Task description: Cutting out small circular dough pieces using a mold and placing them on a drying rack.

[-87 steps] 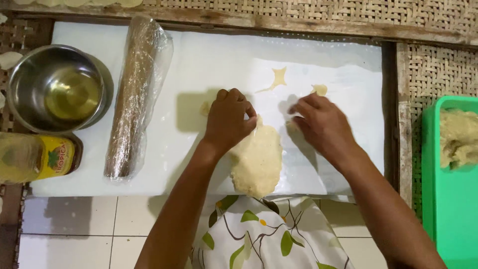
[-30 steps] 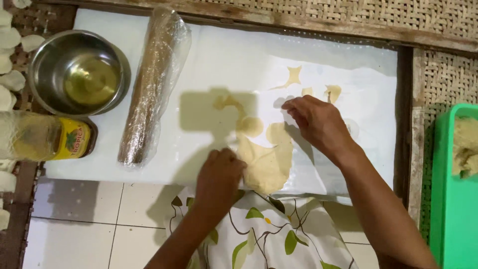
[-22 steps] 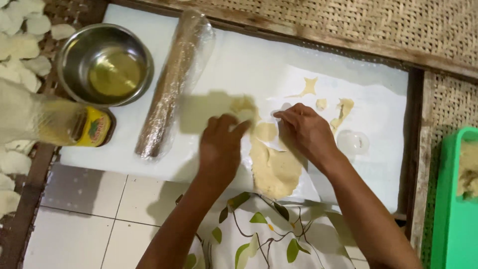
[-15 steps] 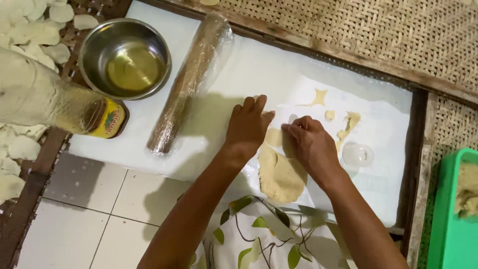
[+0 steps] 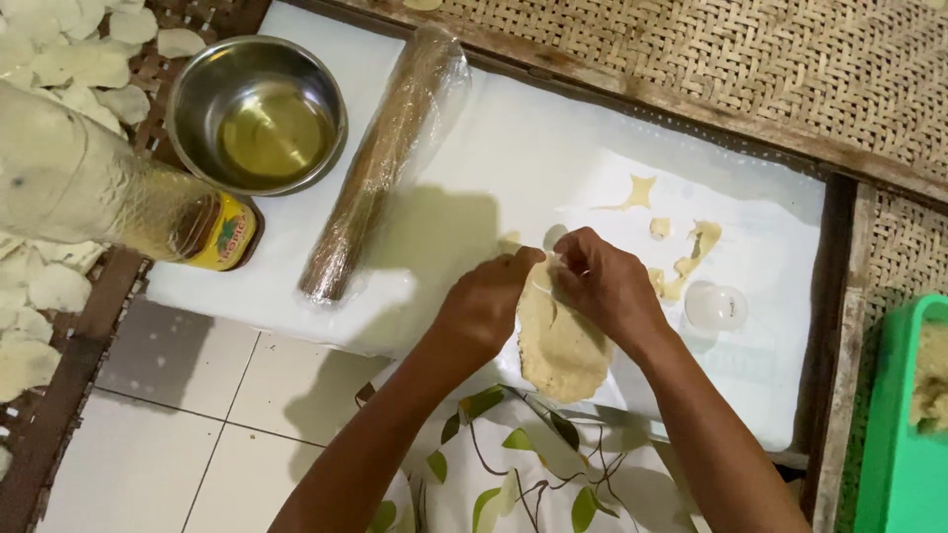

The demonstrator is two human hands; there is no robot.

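A flat oval sheet of pale yellow dough (image 5: 558, 345) lies at the near edge of a white plastic-covered board (image 5: 533, 158). My left hand (image 5: 484, 301) and my right hand (image 5: 602, 281) meet at the dough's far end, fingers pinching its edge and lifting it off the plastic. Small dough scraps (image 5: 681, 262) lie to the right of my right hand.
A plastic-wrapped rolling pin (image 5: 380, 163) lies left of my hands. A steel bowl of oil (image 5: 257, 114) and a plastic bottle with a yellow label (image 5: 109, 197) stand at the far left. Thin dough rounds (image 5: 59, 69) dry on a rack. A green tub (image 5: 904, 424) holds dough.
The view swung left. My left hand lifted off the dough and came back; both hands went from pressing it flat to pinching its far edge.
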